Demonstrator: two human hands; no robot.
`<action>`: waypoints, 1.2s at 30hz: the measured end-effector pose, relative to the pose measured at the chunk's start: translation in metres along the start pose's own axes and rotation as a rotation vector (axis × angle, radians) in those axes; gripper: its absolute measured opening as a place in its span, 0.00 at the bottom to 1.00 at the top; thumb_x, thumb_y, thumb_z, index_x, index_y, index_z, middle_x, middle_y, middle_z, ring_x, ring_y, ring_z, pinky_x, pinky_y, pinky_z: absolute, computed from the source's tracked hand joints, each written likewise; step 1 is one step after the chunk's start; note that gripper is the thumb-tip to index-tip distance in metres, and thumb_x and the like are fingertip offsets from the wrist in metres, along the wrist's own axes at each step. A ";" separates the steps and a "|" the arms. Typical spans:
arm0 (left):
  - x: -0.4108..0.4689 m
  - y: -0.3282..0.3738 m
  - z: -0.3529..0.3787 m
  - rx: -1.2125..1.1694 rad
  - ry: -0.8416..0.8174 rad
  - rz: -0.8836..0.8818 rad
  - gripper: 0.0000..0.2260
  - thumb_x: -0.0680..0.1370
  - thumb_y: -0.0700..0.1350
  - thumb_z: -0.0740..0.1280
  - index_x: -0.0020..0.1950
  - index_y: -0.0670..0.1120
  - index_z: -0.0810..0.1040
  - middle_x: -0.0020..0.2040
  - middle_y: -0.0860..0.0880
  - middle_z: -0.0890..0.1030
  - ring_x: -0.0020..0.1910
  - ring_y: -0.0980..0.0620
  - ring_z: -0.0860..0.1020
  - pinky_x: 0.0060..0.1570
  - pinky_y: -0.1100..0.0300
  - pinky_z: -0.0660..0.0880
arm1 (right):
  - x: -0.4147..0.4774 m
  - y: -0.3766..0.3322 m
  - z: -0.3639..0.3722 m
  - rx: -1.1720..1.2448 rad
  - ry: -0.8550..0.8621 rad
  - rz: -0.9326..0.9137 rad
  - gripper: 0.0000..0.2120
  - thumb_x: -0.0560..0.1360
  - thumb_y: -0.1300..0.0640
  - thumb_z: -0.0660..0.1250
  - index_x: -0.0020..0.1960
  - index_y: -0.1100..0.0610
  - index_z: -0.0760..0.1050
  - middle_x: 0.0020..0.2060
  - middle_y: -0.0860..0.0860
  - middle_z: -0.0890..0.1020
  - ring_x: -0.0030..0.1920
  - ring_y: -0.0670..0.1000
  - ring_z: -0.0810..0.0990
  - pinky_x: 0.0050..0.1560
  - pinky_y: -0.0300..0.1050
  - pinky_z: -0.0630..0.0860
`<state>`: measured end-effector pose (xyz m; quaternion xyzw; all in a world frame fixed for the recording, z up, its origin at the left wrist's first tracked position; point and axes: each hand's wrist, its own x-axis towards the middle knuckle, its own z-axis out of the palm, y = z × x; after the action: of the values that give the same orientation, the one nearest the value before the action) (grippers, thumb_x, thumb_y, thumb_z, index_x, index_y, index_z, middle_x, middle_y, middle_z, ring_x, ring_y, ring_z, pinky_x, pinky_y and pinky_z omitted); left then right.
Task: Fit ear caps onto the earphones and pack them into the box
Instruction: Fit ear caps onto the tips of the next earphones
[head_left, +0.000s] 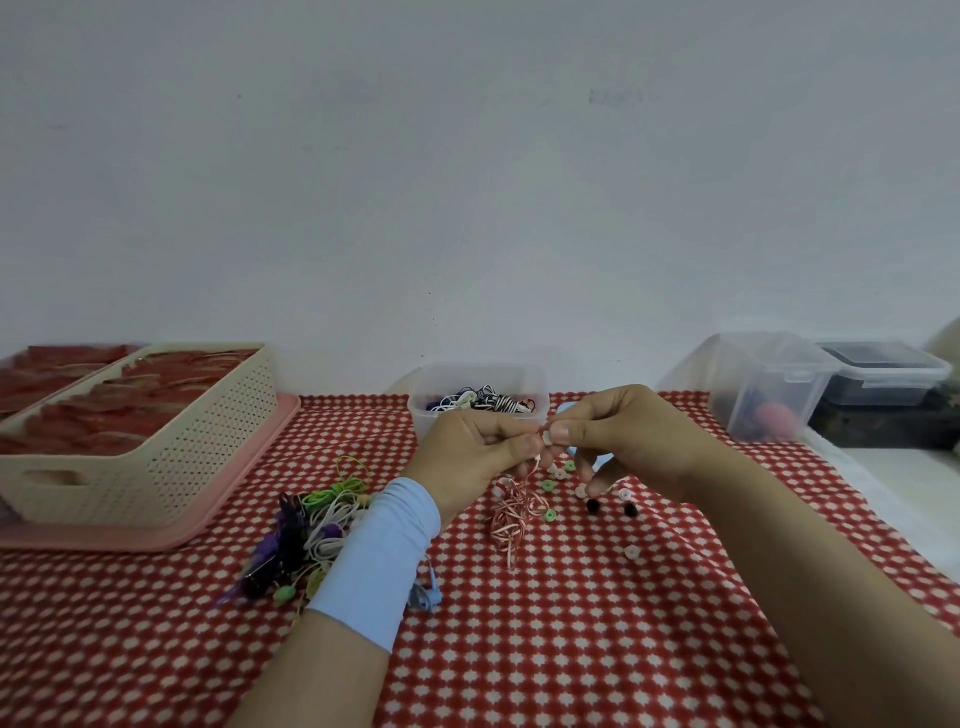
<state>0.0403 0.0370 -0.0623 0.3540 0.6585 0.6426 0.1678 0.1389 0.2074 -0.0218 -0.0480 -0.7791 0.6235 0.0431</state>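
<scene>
- Clear tub (431, 415) holds coiled earphones; basket (171, 467) holds red packets; two lidded boxes (769, 387) at right, contents blurred.
- Desk (571, 649) in red-white cloth; white wall.
- Left hand (467, 457) fingers pinch the striped earphone (514, 514); right hand (634, 436) fingers press a white cap (546, 440) on.
- Loose caps (547, 486): three green, two black, perhaps four white.

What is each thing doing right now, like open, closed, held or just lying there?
left hand, pinches the striped earphone.
right hand, pinches a white ear cap.
striped earphone, cord dangling, tangled.
clear box, open, earphones inside.
loose ear caps, scattered on cloth.
earphone pile, tangled.
dark box, lid on.
</scene>
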 end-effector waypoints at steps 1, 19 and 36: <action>0.000 0.000 0.000 0.016 0.002 0.007 0.07 0.76 0.36 0.70 0.52 0.41 0.85 0.40 0.49 0.86 0.34 0.58 0.79 0.41 0.64 0.77 | 0.000 0.000 0.001 0.009 0.006 0.012 0.05 0.74 0.58 0.74 0.42 0.55 0.88 0.45 0.60 0.87 0.30 0.50 0.78 0.37 0.51 0.81; -0.005 0.000 0.009 -0.227 -0.091 0.014 0.07 0.70 0.42 0.70 0.44 0.50 0.87 0.41 0.47 0.85 0.40 0.55 0.82 0.41 0.65 0.77 | 0.008 0.014 0.003 0.381 -0.217 0.245 0.06 0.71 0.57 0.70 0.38 0.56 0.85 0.37 0.52 0.83 0.28 0.43 0.77 0.32 0.41 0.83; 0.004 -0.002 0.005 0.038 0.181 0.029 0.08 0.75 0.37 0.72 0.53 0.41 0.84 0.38 0.48 0.86 0.37 0.52 0.82 0.44 0.64 0.78 | 0.002 -0.006 0.007 -0.073 0.110 0.055 0.08 0.77 0.56 0.73 0.48 0.60 0.86 0.41 0.55 0.87 0.28 0.48 0.76 0.38 0.54 0.84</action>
<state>0.0409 0.0433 -0.0638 0.3070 0.6778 0.6618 0.0914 0.1359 0.1993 -0.0172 -0.1054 -0.7961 0.5921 0.0669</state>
